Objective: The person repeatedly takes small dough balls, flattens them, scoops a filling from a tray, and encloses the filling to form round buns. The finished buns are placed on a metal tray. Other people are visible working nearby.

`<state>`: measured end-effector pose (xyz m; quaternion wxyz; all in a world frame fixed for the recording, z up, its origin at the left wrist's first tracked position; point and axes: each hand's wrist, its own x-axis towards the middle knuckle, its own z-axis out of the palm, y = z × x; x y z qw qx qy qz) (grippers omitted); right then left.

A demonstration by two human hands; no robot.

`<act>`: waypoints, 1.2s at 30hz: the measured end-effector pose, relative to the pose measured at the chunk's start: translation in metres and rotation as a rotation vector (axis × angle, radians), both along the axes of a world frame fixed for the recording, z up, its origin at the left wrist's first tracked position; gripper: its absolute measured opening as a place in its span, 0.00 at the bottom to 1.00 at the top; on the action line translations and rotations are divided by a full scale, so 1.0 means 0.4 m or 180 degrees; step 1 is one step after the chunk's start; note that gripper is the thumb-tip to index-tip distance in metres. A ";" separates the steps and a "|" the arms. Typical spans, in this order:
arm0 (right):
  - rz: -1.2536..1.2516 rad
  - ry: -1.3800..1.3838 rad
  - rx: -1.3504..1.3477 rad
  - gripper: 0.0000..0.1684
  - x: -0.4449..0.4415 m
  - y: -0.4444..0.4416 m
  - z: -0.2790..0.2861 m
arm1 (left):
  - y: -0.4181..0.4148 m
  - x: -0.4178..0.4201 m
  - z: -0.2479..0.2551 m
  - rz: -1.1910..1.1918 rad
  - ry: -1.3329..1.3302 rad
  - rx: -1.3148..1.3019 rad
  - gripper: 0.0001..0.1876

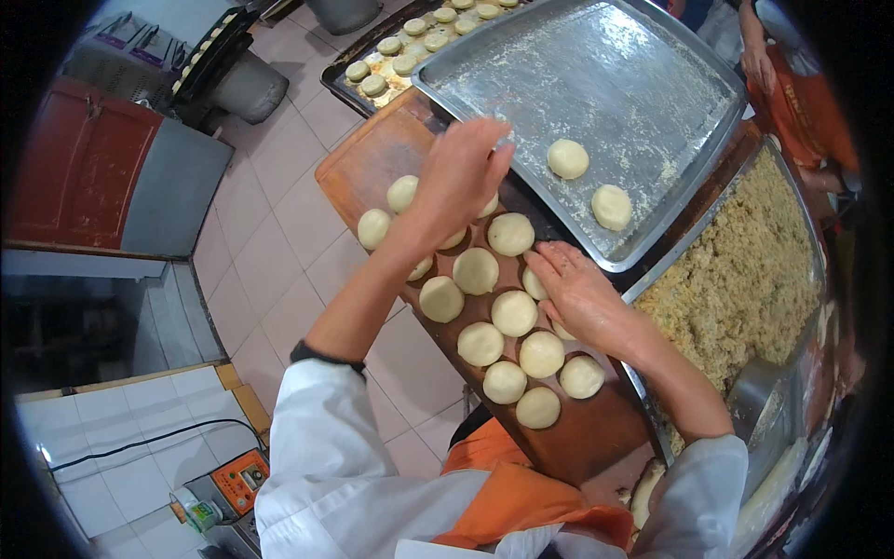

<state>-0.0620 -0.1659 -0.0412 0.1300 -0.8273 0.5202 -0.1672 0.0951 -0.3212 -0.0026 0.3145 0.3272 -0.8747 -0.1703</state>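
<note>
Several round, flattened pieces of pale dough (515,314) lie in loose rows on a brown wooden board (594,433) before me. My right hand (580,293) is low over the board's right side, its fingers and thumb around one dough round (534,285). Above the board's far end, beside the metal tray's rim, is my left hand (471,164). It is blurred, with its fingers curled, and whatever may be in it is hidden. Two dough rounds (568,159) sit apart in the near part of the large metal tray (614,84), which is dusted with crumbs.
A metal tray of crumbly yellowish filling (740,258) with a metal scoop (758,398) stands at my right. Beyond the board is a dark baking tray (342,80) of small rounds. Another person in an orange apron (803,105) stands at the far right. Tiled floor (279,237) lies left.
</note>
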 end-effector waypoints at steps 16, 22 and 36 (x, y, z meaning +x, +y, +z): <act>-0.0588 -0.0691 -0.0087 0.27 -0.118 -0.417 0.064 | 0.229 0.141 -0.075 -0.0371 -0.1043 0.0305 0.28; -0.0591 -0.0632 -0.0103 0.25 -0.108 -0.483 -0.031 | 0.187 0.126 0.001 -0.0082 -0.0154 -0.0121 0.31; 0.0589 -0.0312 -0.0136 0.24 0.030 -0.134 0.063 | -0.338 -0.025 -0.054 0.0258 -0.0563 -0.0245 0.24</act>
